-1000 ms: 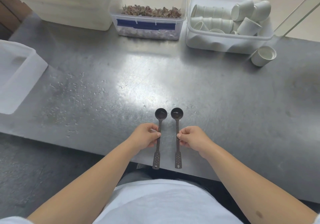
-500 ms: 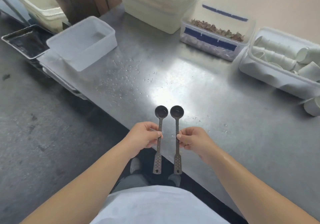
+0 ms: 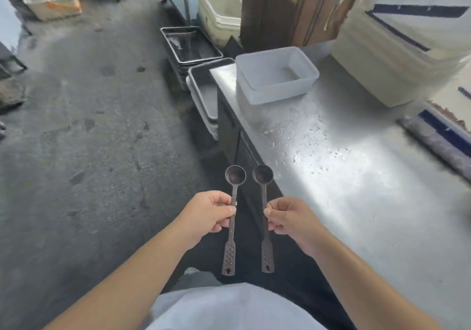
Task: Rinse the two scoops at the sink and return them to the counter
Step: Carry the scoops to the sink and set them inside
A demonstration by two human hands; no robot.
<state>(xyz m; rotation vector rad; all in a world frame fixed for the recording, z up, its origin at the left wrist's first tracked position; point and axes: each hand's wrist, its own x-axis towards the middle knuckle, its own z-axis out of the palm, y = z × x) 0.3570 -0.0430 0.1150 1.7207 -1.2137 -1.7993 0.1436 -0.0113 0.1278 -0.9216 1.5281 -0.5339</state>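
Two dark scoops: the left scoop (image 3: 231,217) and the right scoop (image 3: 265,215), side by side at lower centre, one in each of two hands, the left hand (image 3: 209,215) and the right hand (image 3: 290,219). One clear plastic tub (image 3: 275,75) on the desk (image 3: 356,189) at upper centre. One cream bin (image 3: 219,13) at the top. One stack of dark metal trays (image 3: 191,45) beside it; the number in the stack cannot be told. One stack of large white containers (image 3: 407,49) at upper right.

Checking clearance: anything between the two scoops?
Nothing: head view shows an open gap between left scoop and right scoop, only dark clothing below.
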